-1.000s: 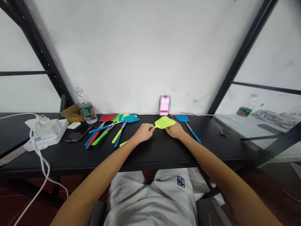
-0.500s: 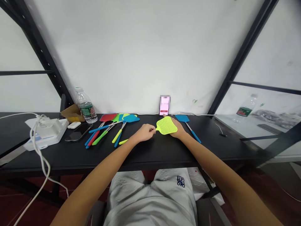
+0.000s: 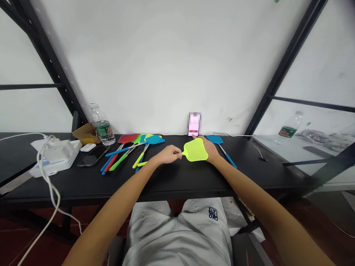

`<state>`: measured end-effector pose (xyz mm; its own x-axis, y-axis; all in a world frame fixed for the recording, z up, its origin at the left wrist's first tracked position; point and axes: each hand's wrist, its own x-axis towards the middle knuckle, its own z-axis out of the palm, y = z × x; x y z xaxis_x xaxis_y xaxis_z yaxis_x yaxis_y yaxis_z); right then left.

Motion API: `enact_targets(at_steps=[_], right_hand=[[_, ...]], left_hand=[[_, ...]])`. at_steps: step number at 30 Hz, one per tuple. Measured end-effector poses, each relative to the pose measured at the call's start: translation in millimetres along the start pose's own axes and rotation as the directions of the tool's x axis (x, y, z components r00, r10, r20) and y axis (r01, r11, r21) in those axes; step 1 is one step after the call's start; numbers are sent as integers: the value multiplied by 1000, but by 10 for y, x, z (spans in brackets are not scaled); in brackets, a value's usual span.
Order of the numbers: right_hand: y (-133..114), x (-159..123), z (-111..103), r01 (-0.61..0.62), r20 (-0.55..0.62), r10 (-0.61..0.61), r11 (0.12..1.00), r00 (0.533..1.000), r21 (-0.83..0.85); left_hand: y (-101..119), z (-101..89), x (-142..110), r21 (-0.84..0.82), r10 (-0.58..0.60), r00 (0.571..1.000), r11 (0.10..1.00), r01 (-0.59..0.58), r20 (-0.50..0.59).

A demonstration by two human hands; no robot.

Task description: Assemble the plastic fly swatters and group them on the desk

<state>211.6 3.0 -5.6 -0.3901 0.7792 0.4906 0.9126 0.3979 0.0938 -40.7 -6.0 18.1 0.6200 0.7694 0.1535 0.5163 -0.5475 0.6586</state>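
A yellow-green fly swatter (image 3: pixel 195 150) with a perforated head is up in front of me, above the black tabletop. My left hand (image 3: pixel 170 154) is closed around its shaft just below the head; the yellow-green handle end (image 3: pixel 142 164) shows beyond my left wrist. Behind the swatter's head lies my right hand (image 3: pixel 211 149), partly covered by it. One fingertip stretches out past the head's top edge and the other fingers are hidden. Whether that hand presses on the head I cannot tell. A blue fly swatter (image 3: pixel 215 140) rests just right of my right hand.
Several fly swatters in red, green, blue and yellow lie overlapping to the left, a red one (image 3: pixel 128 138) among them. A lit phone (image 3: pixel 194 125) leans on the wall. Farther left are a water bottle (image 3: pixel 103 127), a dark phone (image 3: pixel 93 156) and a power strip (image 3: pixel 55 159) with white cables.
The fly swatter's head has tipped from nearly flat to facing me, and its handle end has swung upward. My right hand's fingers went from under the head to behind it.
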Motion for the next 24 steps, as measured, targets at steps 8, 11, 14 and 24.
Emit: enact_targets(at_steps=[8,11,14,24], right_hand=[[24,-6,8,-20,-32,17,997,999,-79],[14,-15,-20,-57,-19,56,996,998,-73],[18,-36,-45,-90,12,90,994,996,-56],[100,-66,-26,-160,39,164,983,986,-93]], left_hand=[[-9,-15,1,-17,6,999,1000,-6,38],[-25,-8,7,-3,11,1000,1000,-11,28],[-42,8,15,9,9,1000,1000,-9,-3],[-83,26,29,70,-19,989,997,30,-148]])
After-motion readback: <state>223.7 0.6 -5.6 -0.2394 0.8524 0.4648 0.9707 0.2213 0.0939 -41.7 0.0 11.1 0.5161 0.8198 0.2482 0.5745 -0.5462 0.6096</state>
